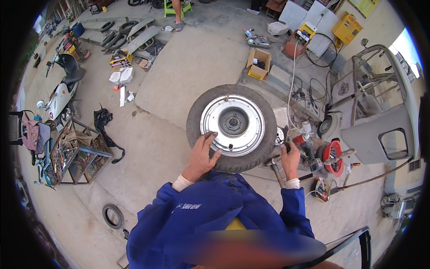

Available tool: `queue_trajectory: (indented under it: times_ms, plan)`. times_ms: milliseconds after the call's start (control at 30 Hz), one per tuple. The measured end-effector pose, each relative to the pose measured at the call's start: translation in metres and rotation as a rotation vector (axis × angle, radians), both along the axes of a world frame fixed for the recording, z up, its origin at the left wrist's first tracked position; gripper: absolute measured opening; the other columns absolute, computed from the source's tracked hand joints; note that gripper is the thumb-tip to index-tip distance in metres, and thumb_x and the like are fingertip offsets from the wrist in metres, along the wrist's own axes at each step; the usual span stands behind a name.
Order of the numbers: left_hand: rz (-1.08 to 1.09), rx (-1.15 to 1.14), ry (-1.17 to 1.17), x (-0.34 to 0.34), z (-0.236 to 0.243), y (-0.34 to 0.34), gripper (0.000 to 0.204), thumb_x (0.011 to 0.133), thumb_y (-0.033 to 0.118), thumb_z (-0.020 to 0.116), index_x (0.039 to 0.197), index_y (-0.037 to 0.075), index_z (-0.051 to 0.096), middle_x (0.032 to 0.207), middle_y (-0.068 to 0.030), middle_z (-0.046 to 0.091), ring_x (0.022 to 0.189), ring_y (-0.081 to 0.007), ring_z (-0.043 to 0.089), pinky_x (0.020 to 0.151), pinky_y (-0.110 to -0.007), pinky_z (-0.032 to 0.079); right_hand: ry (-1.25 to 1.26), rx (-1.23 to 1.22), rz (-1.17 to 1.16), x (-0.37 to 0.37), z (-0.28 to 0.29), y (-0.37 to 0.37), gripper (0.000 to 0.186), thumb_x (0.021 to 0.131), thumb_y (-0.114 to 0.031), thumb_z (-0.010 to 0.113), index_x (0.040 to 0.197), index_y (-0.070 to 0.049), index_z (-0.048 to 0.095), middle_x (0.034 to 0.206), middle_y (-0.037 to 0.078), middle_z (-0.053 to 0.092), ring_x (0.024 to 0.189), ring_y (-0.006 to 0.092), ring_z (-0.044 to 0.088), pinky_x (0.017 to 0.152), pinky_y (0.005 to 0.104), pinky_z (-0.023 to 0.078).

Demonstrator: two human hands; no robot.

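In front of me lies a wheel with a silver rim and a dark hub, its face turned up, with a black tyre around it. My left hand rests on the near left part of the wheel, fingers spread across the tyre and the rim's edge. Just right of the tyre, my right hand has its fingers curled at something small and dark that I cannot make out. Close to that hand is a metal bar. A red can stands just beyond it.
At right are a red bowl of small parts and a grey three-wheeled vehicle. An open cardboard box and an orange compressor tank stand beyond. At left, a tool rack stands near a scooter; a loose tyre lies nearer.
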State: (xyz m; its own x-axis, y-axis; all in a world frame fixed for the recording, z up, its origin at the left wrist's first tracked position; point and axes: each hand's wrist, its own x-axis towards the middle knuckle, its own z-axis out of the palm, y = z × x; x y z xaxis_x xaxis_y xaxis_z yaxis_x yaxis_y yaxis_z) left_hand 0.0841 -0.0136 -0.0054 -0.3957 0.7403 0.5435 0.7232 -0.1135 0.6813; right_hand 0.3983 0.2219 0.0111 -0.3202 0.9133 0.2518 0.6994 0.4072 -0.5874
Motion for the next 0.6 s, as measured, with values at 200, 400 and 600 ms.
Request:
queue_trajectory:
  times_ms: [200,400,600]
  plan:
    - [-0.033,-0.14,0.161,0.026,0.01,0.025,0.055,0.095,0.027,0.081,0.143,0.004,0.067,0.121,-0.0152,0.069,0.109,-0.0341,0.069,0.088,-0.045,0.057,-0.057,-0.131,-0.136,0.073,-0.083,0.028,0.025,0.096,-0.023,0.079,0.109,-0.001,0.079,0.094,0.022,0.08,0.087,0.0374,0.079,0.082,0.0455,0.059]
    - [0.02,-0.172,0.074,0.043,0.014,0.026,0.034,0.093,0.011,0.081,0.123,0.0,0.071,0.11,-0.0158,0.073,0.101,-0.0373,0.07,0.086,-0.045,0.057,-0.096,-0.225,-0.207,0.072,-0.124,0.066,0.029,0.098,-0.026,0.075,0.114,-0.002,0.079,0.103,0.027,0.078,0.101,0.0459,0.076,0.087,0.0495,0.058]
    - [0.044,-0.231,-0.084,0.05,0.014,0.035,0.022,0.094,0.004,0.078,0.113,-0.005,0.069,0.102,-0.0202,0.071,0.091,-0.0411,0.07,0.08,-0.045,0.056,-0.075,-0.185,-0.236,0.071,-0.18,0.108,0.028,0.095,-0.021,0.077,0.118,-0.004,0.078,0.112,0.028,0.077,0.105,0.0478,0.074,0.091,0.0532,0.058]
